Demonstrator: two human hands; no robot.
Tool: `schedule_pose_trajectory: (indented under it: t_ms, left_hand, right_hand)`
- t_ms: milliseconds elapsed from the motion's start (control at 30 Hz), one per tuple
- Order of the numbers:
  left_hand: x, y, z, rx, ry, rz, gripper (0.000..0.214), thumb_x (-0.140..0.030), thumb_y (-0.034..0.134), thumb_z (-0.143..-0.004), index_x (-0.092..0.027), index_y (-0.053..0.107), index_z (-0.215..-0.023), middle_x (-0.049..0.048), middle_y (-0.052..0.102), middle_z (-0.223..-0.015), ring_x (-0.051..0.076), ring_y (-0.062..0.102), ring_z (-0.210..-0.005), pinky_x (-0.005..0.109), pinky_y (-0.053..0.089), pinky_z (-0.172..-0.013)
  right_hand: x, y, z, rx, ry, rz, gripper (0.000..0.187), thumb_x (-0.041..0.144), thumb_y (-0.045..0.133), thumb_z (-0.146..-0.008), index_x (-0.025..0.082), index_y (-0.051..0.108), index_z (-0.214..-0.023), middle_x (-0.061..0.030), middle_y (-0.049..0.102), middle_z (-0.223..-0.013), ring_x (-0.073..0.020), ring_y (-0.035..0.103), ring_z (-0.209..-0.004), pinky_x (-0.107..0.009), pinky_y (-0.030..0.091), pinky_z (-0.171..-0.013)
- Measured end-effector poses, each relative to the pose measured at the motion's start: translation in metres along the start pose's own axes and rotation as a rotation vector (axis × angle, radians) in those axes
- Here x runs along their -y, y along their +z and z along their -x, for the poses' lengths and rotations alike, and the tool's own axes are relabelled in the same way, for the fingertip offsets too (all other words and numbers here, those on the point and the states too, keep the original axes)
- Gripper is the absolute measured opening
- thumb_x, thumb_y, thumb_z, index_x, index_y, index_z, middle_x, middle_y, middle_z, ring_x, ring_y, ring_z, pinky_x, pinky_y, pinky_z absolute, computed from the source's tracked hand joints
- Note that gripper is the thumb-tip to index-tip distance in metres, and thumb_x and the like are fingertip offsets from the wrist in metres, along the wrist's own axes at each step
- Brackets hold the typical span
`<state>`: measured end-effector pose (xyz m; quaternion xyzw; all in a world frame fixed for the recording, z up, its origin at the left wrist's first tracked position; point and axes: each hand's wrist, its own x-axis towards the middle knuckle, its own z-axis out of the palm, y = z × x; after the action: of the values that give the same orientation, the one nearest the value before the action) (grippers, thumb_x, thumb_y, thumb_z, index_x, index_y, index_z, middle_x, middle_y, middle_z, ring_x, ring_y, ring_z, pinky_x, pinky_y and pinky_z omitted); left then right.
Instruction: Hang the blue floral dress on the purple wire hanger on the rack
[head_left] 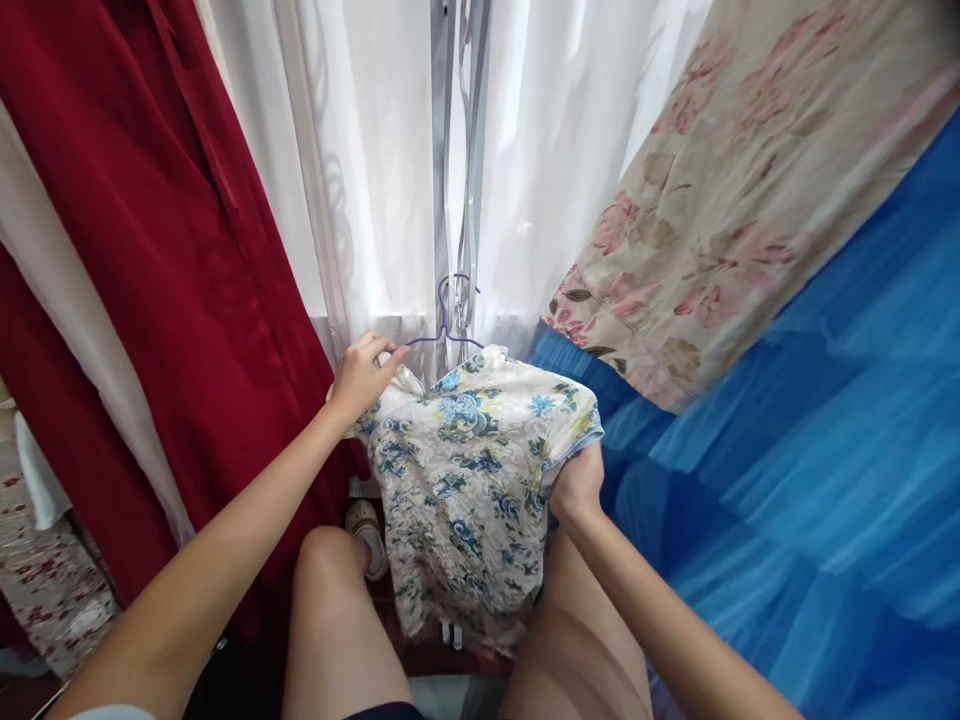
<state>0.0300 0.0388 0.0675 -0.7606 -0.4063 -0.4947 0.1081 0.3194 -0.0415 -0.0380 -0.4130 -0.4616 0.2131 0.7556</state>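
Observation:
A small cream dress with blue flowers [472,480] hangs on a purple wire hanger [447,325] in front of me, above my knees. My left hand [362,375] pinches the dress's left shoulder where the hanger's arm runs into it. My right hand [576,485] is closed on the right sleeve edge, its fingers tucked under the cloth. The hanger's hook points up beside a grey metal pole [457,170].
White sheer curtains [360,170] hang behind. A dark red garment [165,260] hangs at the left. A beige cloth with pink flowers [735,190] and blue tulle [817,470] fill the right. A shoe [365,530] lies on the floor by my left knee.

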Motion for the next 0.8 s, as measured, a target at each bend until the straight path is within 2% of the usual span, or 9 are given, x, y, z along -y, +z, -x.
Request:
schedule_pose_trajectory:
  t_ms: [67,133,233,300,433,533,700,767,800]
  left_hand:
    - [-0.004,0.0,-0.002,-0.03,-0.01,-0.055,0.035,-0.046,0.052,-0.094,-0.018,0.064,-0.078,0.0052,0.062,-0.084,0.018,0.057,-0.075,0.027,0.039,-0.068]
    - [-0.006,0.0,-0.005,-0.044,-0.017,-0.092,0.035,-0.045,0.05,-0.095,-0.018,0.064,-0.078,0.0056,0.063,-0.084,0.018,0.057,-0.073,0.028,0.037,-0.067]
    - [-0.004,-0.001,-0.008,-0.051,-0.04,-0.1,0.032,-0.041,0.049,-0.096,-0.017,0.065,-0.082,0.0062,0.065,-0.086,0.019,0.058,-0.075,0.029,0.038,-0.068]
    - [0.0,-0.001,-0.007,-0.035,-0.063,-0.058,0.028,-0.038,0.049,-0.096,-0.017,0.065,-0.086,0.0061,0.067,-0.088,0.019,0.06,-0.078,0.028,0.04,-0.07]
    - [0.007,0.007,-0.002,0.009,-0.106,0.046,0.026,-0.039,0.049,-0.095,-0.017,0.064,-0.097,0.005,0.069,-0.091,0.018,0.06,-0.078,0.027,0.042,-0.07]
    - [0.009,0.02,-0.002,0.032,-0.143,0.063,0.032,-0.042,0.042,-0.098,-0.018,0.063,-0.092,0.0037,0.068,-0.084,0.018,0.059,-0.075,0.026,0.041,-0.069]
    - [0.01,0.036,-0.007,0.034,-0.243,-0.056,0.034,-0.044,0.039,-0.099,-0.021,0.063,-0.089,0.0054,0.067,-0.079,0.022,0.062,-0.076,0.028,0.038,-0.068]
    - [0.012,0.037,0.001,0.049,-0.251,-0.064,0.032,-0.041,0.038,-0.099,-0.022,0.062,-0.091,0.0053,0.066,-0.08,0.023,0.063,-0.077,0.029,0.039,-0.068]
    - [0.014,0.036,0.008,0.052,-0.256,-0.046,0.031,-0.041,0.037,-0.099,-0.022,0.061,-0.091,0.0049,0.066,-0.079,0.022,0.062,-0.077,0.029,0.039,-0.068]
  right_hand:
    - [0.009,-0.005,0.0,-0.087,-0.037,-0.047,0.057,0.066,0.034,-0.091,0.021,0.064,-0.109,-0.0053,0.069,-0.098,-0.0249,0.065,-0.1,-0.039,0.055,-0.083]
    - [0.026,-0.004,-0.011,-0.089,-0.072,-0.049,0.055,0.064,0.039,-0.091,0.019,0.064,-0.11,-0.0061,0.069,-0.102,-0.0253,0.063,-0.104,-0.039,0.053,-0.087]
    - [0.058,0.007,-0.034,0.013,-0.11,-0.021,0.054,0.064,0.044,-0.091,0.018,0.064,-0.112,-0.0072,0.069,-0.104,-0.0272,0.061,-0.107,-0.042,0.051,-0.091]
    - [0.082,0.017,-0.04,0.079,-0.14,-0.01,0.054,0.064,0.042,-0.092,0.019,0.063,-0.116,-0.0077,0.068,-0.107,-0.0286,0.059,-0.112,-0.045,0.049,-0.094]
    - [0.119,0.03,-0.015,0.23,-0.22,-0.02,0.045,0.055,0.044,-0.096,0.025,0.058,-0.127,-0.0069,0.064,-0.123,-0.0274,0.055,-0.122,-0.047,0.043,-0.105]
    - [0.129,0.033,-0.006,0.363,-0.24,-0.047,0.042,0.046,0.047,-0.097,0.028,0.052,-0.134,-0.0052,0.061,-0.132,-0.0257,0.054,-0.125,-0.046,0.041,-0.109]
    - [0.128,0.036,-0.04,0.382,-0.201,-0.065,0.043,0.043,0.046,-0.097,0.03,0.049,-0.139,-0.0032,0.061,-0.133,-0.0275,0.053,-0.128,-0.051,0.042,-0.108]
    - [0.134,0.034,-0.037,0.498,-0.167,-0.089,0.044,0.041,0.049,-0.097,0.032,0.048,-0.14,-0.0016,0.059,-0.136,-0.0265,0.052,-0.129,-0.048,0.042,-0.109]
    - [0.138,0.032,-0.03,0.602,-0.151,-0.095,0.046,0.04,0.052,-0.096,0.032,0.047,-0.142,-0.0009,0.058,-0.138,-0.0254,0.052,-0.129,-0.046,0.042,-0.11]
